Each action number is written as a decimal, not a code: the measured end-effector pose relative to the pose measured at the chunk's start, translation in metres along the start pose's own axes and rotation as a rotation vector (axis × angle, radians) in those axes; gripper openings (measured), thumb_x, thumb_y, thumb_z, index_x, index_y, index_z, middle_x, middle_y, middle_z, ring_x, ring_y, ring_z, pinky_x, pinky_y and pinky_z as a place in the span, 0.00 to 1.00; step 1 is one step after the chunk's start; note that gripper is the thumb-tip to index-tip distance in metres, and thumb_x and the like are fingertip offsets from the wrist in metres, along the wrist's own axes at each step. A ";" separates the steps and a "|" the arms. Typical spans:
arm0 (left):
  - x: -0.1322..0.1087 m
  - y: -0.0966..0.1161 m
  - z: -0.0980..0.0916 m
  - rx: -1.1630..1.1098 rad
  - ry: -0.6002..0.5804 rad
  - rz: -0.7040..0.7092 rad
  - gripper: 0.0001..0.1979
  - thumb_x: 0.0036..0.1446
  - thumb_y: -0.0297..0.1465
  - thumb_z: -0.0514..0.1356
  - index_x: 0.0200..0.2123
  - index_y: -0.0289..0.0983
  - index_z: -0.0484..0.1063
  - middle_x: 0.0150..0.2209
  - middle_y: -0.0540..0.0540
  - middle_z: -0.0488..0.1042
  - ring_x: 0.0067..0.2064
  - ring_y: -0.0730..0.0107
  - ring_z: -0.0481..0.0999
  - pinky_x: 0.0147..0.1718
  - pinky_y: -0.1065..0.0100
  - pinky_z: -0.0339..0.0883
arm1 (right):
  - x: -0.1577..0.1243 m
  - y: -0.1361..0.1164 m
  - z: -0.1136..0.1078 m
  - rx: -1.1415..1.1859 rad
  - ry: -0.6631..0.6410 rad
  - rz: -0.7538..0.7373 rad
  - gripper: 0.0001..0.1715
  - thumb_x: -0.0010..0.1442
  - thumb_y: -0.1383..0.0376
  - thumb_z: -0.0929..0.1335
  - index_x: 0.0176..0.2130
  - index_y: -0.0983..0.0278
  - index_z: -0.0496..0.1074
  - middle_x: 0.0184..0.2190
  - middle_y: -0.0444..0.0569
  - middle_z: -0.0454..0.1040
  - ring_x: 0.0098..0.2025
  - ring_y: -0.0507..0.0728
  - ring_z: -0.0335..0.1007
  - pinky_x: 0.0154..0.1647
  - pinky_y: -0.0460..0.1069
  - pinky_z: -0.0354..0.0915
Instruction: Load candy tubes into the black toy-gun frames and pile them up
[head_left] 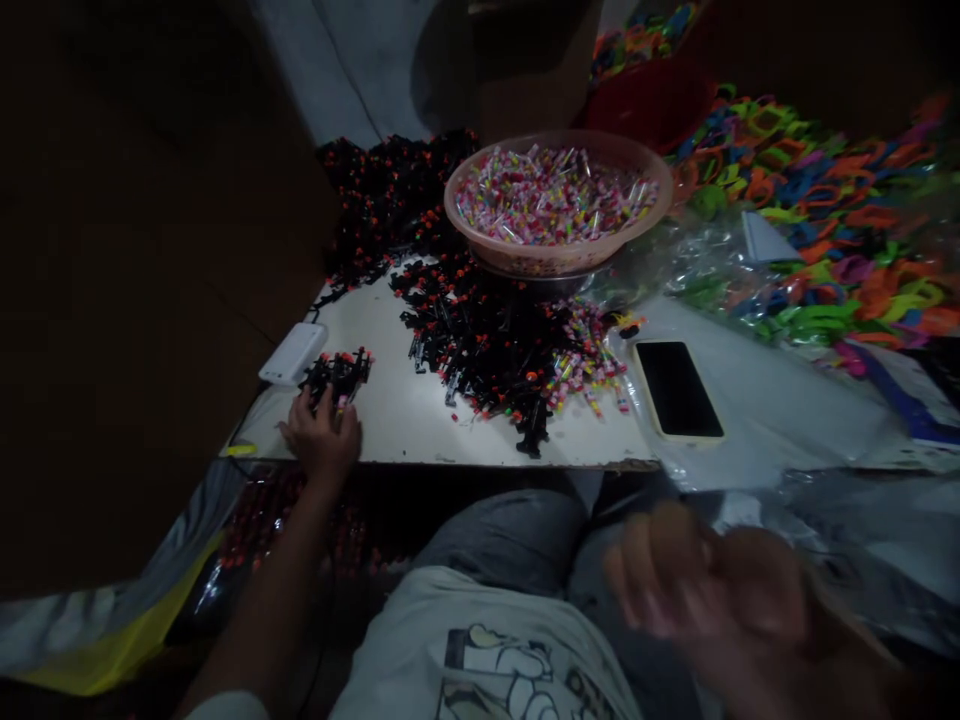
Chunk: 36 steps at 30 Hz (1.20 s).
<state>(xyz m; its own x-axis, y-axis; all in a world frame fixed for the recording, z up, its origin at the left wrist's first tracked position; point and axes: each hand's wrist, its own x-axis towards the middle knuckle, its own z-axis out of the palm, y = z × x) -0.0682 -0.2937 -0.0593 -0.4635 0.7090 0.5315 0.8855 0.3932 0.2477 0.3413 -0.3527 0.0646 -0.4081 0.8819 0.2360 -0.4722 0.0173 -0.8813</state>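
My left hand [322, 432] rests at the table's left front edge, its spread fingers touching a small heap of black toy pieces with orange tips [341, 372]. A tiny pink bit shows by its fingertips; I cannot tell whether it is held. My right hand [705, 585], blurred, is raised over my lap with the fingers curled closed; whatever is in them cannot be made out. Mid-table lies a larger pile of black toy pieces [480, 335]. Against its right side are small clear tubes with coloured beads [589, 355]. A pink bowl [555, 258] full of similar tubes stands behind.
A phone [679, 388] lies on plastic sheeting to the right. Colourful plastic pieces [832, 200] are heaped at the far right, near a red basin [649, 105]. A white power bank [295, 353] with a cable sits at the left edge, beside a large dark box [150, 300].
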 end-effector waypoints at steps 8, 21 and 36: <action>-0.003 -0.005 0.006 -0.025 0.016 -0.030 0.23 0.56 0.39 0.56 0.53 0.37 0.70 0.60 0.35 0.60 0.61 0.48 0.58 0.60 0.44 0.42 | 0.019 0.021 -0.021 -0.325 0.336 0.064 0.11 0.58 0.55 0.68 0.40 0.56 0.74 0.40 0.47 0.71 0.42 0.56 0.65 0.43 0.48 0.62; -0.007 -0.004 0.000 -0.086 -0.001 -0.068 0.18 0.55 0.36 0.56 0.47 0.38 0.72 0.58 0.38 0.62 0.61 0.51 0.58 0.62 0.48 0.39 | 0.037 0.070 -0.050 -0.758 0.321 0.107 0.18 0.57 0.50 0.65 0.39 0.60 0.71 0.40 0.49 0.72 0.39 0.56 0.66 0.39 0.51 0.64; -0.011 -0.006 0.003 -0.083 -0.021 -0.058 0.17 0.55 0.35 0.55 0.47 0.38 0.72 0.59 0.40 0.61 0.62 0.54 0.55 0.63 0.52 0.39 | 0.058 0.103 -0.071 -1.515 0.266 -0.077 0.18 0.61 0.56 0.61 0.43 0.62 0.72 0.46 0.56 0.67 0.52 0.66 0.60 0.52 0.62 0.56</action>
<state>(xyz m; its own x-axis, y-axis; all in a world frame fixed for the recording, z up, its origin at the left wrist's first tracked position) -0.0683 -0.3023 -0.0694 -0.5135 0.6992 0.4975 0.8567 0.3842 0.3443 0.3245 -0.2660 -0.0412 -0.1967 0.9094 0.3665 0.7934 0.3673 -0.4854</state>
